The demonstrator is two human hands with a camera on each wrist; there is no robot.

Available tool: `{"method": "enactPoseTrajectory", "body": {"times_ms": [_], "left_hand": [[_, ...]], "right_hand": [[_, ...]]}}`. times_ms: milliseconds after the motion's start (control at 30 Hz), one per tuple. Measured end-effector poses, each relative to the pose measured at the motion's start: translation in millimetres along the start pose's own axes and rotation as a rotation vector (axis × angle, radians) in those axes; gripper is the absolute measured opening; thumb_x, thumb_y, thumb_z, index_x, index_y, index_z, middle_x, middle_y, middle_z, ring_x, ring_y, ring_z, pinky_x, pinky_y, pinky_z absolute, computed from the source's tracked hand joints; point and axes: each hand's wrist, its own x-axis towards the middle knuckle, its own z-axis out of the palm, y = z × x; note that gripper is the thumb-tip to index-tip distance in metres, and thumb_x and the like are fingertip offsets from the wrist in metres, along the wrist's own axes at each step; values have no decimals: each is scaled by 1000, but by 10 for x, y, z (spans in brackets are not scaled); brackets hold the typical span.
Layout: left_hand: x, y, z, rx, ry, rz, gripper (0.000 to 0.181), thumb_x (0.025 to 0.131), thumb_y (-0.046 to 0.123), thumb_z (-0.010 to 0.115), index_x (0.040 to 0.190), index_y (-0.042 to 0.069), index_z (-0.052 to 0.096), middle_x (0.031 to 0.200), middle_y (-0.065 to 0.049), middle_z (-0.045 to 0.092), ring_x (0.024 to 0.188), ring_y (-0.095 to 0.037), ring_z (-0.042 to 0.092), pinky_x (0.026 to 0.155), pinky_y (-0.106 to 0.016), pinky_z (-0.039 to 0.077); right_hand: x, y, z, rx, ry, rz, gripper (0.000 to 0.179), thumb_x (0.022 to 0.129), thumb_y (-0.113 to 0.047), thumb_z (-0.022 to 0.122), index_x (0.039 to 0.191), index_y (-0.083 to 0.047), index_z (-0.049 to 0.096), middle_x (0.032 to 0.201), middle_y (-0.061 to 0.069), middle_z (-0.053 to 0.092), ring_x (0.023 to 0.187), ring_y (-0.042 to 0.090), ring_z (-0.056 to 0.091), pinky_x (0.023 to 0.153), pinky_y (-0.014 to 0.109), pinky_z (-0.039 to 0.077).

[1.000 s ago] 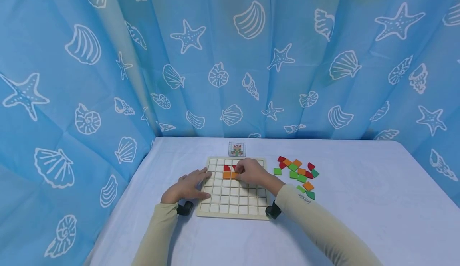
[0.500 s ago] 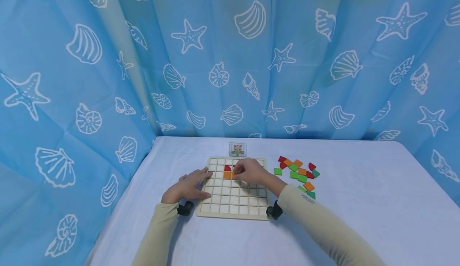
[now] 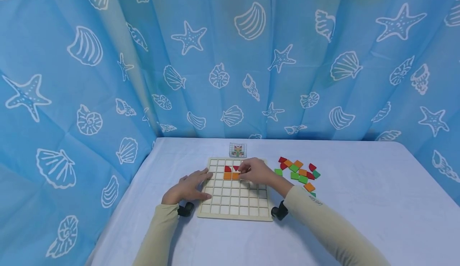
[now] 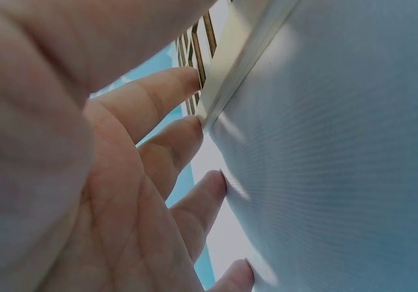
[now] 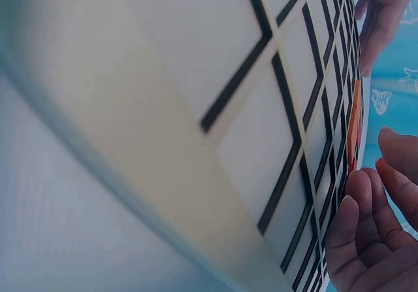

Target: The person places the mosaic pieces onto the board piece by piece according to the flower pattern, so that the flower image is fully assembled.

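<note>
A pale gridded board (image 3: 235,218) lies on the white table. Seated in its cells are a red quarter-round tile (image 3: 228,169), a red triangular-looking tile (image 3: 236,168), an orange square tile (image 3: 227,175) and a second orange tile (image 3: 235,175). My left hand (image 3: 190,186) rests at the board's left edge, fingers spread; the left wrist view shows fingertips (image 4: 189,80) touching the frame. My right hand (image 3: 256,172) hovers over the upper cells, fingertips just right of the second orange tile. In the right wrist view its loosely bent fingers (image 5: 359,187) show nothing gripped.
Several loose red, orange and green tiles (image 3: 294,175) lie scattered right of the board. A small picture card (image 3: 238,150) with a coloured grid pattern lies behind it. A blue shell-patterned curtain (image 3: 230,78) hangs along the table's back and left.
My right hand has shifted slightly right, away from the second orange tile, which now shows more fully in its cell. The left hand stays in place.
</note>
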Motion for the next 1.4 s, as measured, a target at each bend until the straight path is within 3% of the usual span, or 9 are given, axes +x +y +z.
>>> {"method": "enactPoseTrajectory", "body": {"times_ms": [333,667,867,1400], "left_hand": [[0,-13,15,-12,10,6,80,85,39,77,153,20,38,165,-6,24,152,-33,20,117,-67,16],[16,13,21,-15,7,5,80,85,40,77,153,22,38,165,-4,24,152,-31,20,118,-65,16],[0,12,14,-6,15,-3,80,84,40,77,153,21,39,165,-5,25,152,-32,21,118,-65,17],[-3,0,11,1,5,-8,80,86,39,76,153,21,38,165,-5,24,152,-33,20,118,-66,15]], "right_hand": [[-19,-7,-120,-27,27,-3,14,88,-17,74,100,-9,74,90,-1,69,85,15,60,74,29,55],[-108,150,-314,-48,59,-5,18,89,-17,74,103,-6,72,93,3,70,86,17,62,74,30,55],[-175,246,-477,-52,80,25,24,88,-17,74,107,-3,71,92,5,69,84,17,61,70,27,52],[-447,630,-908,-113,136,133,26,91,-20,71,111,-4,70,96,6,68,88,21,57,76,30,51]]}}
